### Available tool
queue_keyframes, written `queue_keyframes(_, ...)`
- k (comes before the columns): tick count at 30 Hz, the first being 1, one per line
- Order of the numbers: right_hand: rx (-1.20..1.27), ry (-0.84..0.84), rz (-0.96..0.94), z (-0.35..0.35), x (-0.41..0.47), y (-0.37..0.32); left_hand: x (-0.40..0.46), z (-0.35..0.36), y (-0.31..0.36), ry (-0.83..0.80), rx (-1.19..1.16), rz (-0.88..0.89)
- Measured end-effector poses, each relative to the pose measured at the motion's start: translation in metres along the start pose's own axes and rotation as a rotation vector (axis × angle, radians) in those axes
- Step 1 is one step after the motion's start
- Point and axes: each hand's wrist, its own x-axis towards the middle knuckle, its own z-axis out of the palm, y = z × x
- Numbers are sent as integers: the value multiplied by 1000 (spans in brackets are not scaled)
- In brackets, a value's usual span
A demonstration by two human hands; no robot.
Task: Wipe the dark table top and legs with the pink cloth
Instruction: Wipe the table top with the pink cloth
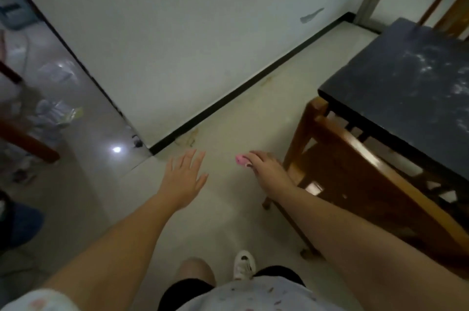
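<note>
You are standing over a pale floor (228, 209), both bare arms reaching forward. Your left hand (184, 176) is hanging flat, fingers spread, holding nothing. Your right hand (266, 167) is curling around the pink cloth (242, 160), bunched so only a small end is showing past your fingertips. The dark table top (406, 87) is sitting at three o'clock, smeared pale, its far side cut off by the frame. A wooden chair (355, 171) is hiding the table legs.
</note>
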Motion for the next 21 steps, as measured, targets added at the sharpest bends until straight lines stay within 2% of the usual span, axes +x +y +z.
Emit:
queue_keyframes(5, -52, -41, -35, 8, 107, -1, 93, -14, -49, -5, 20, -16)
queue_keyframes(10, -76, 4, 51, 5, 219, 26, 229, -43, -78, -3, 56, 93)
queue_keyframes(16, -70, 176, 345, -41, 294, 87, 392, -101, -79, 22, 60, 366)
queue_keyframes(21, -94, 308, 599, -74, 305, 154, 504, -116, -13, -59, 115, 577)
